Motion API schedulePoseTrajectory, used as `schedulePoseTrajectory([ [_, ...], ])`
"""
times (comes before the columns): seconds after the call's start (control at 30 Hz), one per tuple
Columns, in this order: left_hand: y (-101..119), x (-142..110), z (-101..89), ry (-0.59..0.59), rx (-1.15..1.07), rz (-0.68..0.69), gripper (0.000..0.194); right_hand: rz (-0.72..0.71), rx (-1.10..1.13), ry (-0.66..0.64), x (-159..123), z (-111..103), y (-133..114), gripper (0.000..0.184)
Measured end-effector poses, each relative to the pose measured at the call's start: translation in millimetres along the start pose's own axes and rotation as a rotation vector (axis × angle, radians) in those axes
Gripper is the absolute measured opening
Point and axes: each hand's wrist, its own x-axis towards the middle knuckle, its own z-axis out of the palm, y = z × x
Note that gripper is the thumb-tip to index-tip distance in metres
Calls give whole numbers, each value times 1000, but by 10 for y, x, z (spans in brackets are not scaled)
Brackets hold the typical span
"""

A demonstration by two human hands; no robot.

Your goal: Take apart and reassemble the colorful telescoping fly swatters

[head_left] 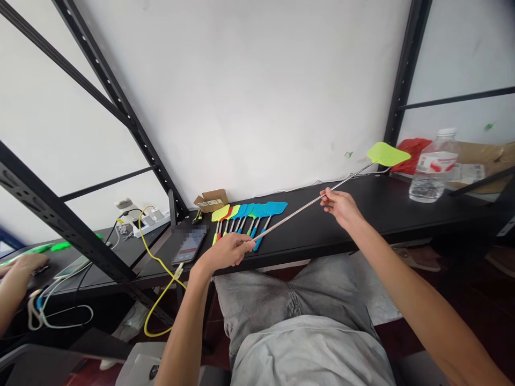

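A fly swatter (388, 154) with a yellow-green paddle and a long, thin metal shaft slants across in front of me, its paddle up at the right. My left hand (230, 250) is closed around its lower end, hiding the handle. Farther up, my right hand (340, 206) pinches the shaft between thumb and fingers. Beside my left hand lies a row of several shorter fly swatters (263, 210) in blue, yellow, red and green, paddles toward the wall. Their coloured handles point toward me, some of them behind my left hand.
A phone (190, 244) with a yellow cable (157, 259) lies left of the row, near a small open cardboard box (211, 199). A water bottle (434, 167) stands at the right. Black rack posts (139, 140) flank the black shelf (341, 228). Another person's hand (30, 264) is far left.
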Motion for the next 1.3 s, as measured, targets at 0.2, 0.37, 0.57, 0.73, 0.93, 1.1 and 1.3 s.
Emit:
schedulePoseTrajectory([
  [0.2,-141,-74,-154,-59,-44,-59,39,9,28,6,-3,-10,2,27],
  [0.37,-312,-82,-257,115,143,-77,40,68,78,-44,-49,53,75,20],
  [0.57,-372,-87,-353,662,583,-168,27,145,192,43,-22,0,28,22],
  [0.73,-106,41,-150,956,530,75,27,178,251,134,-45,56,36,27],
  [0.93,318,148,279,372,-160,232,30,118,208,-14,-260,370,135,22],
  [1.1,171,327,437,307,-461,143,43,119,219,-146,-433,566,180,21],
  [1.3,-145,466,377,529,-790,-23,52,146,235,-211,-507,643,257,20],
])
